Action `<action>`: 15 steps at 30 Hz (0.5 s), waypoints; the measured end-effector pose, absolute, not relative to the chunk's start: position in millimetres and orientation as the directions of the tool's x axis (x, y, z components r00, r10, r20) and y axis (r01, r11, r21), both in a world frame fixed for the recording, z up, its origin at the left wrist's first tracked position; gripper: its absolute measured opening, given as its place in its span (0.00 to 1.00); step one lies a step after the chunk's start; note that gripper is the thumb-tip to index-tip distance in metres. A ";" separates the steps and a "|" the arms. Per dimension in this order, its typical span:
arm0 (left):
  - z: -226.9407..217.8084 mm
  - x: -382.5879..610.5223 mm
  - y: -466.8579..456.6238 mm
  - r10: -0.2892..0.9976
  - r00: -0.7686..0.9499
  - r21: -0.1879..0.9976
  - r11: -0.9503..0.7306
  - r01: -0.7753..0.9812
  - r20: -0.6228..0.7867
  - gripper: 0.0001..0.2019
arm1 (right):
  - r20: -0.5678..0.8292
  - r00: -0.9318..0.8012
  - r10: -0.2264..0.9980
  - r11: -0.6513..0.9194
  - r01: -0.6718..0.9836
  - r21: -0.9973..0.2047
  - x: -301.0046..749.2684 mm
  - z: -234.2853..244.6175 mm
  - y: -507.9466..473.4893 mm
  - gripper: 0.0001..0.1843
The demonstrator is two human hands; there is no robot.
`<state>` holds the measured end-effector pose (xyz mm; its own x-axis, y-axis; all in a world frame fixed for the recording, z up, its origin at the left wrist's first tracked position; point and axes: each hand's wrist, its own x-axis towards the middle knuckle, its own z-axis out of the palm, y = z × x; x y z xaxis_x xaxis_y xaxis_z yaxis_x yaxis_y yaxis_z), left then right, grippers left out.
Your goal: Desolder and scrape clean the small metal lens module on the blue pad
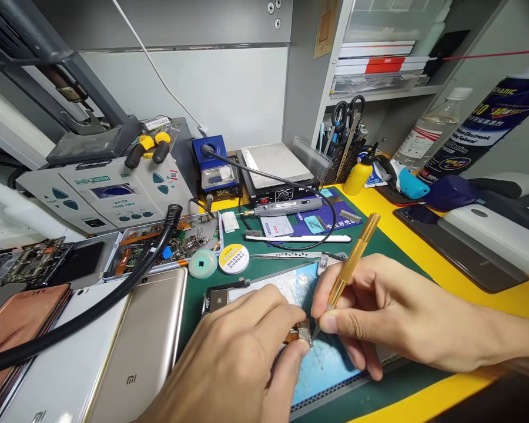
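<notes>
Closest in, the left hand (229,358) clenches a small metal part (305,336) trailing an orange ribbon (292,335) between finger and thumb. The right hand (392,311) grasps a gold-handled craft knife (351,264) like a pen, its tip just beside that part. Both work over an opened phone (268,288) lying on a green mat (264,276). This looks like fine work at the ribbon, calling for steady hands. Farther off lie tweezers (291,255) and a blue soldering station (216,164).
</notes>
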<state>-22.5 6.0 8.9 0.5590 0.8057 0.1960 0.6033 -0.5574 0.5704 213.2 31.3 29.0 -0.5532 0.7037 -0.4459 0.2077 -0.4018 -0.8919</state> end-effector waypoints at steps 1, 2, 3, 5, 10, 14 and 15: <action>8.9 -22.4 6.1 0.805 0.560 0.572 -0.557 0.603 0.195 0.10 | -0.446 -0.555 0.703 -0.403 0.206 -0.892 213.2 28.7 31.2 0.16; 8.9 -22.3 6.1 0.806 0.561 0.572 -0.555 0.604 0.190 0.09 | -0.446 -0.555 0.702 -0.404 0.205 -0.891 213.2 28.4 31.1 0.16; 8.8 -22.3 6.0 0.808 0.559 0.573 -0.552 0.606 0.186 0.09 | -0.444 -0.557 0.702 -0.404 0.202 -0.892 213.2 28.0 31.0 0.16; 8.5 -22.5 5.7 0.808 0.562 0.574 -0.549 0.608 0.177 0.09 | -0.443 -0.561 0.699 -0.407 0.197 -0.892 213.4 27.1 30.9 0.16; 7.9 -23.4 6.3 0.801 0.576 0.587 -0.550 0.595 0.166 0.09 | -0.431 -0.570 0.700 -0.410 0.174 -0.895 213.7 25.8 31.0 0.16; 8.3 -23.9 8.1 0.798 0.583 0.602 -0.544 0.585 0.155 0.09 | -0.424 -0.576 0.699 -0.409 0.165 -0.898 214.8 25.8 31.2 0.16; 8.7 -24.1 8.2 0.799 0.583 0.605 -0.541 0.585 0.151 0.09 | -0.420 -0.578 0.700 -0.406 0.163 -0.899 215.1 25.8 31.3 0.16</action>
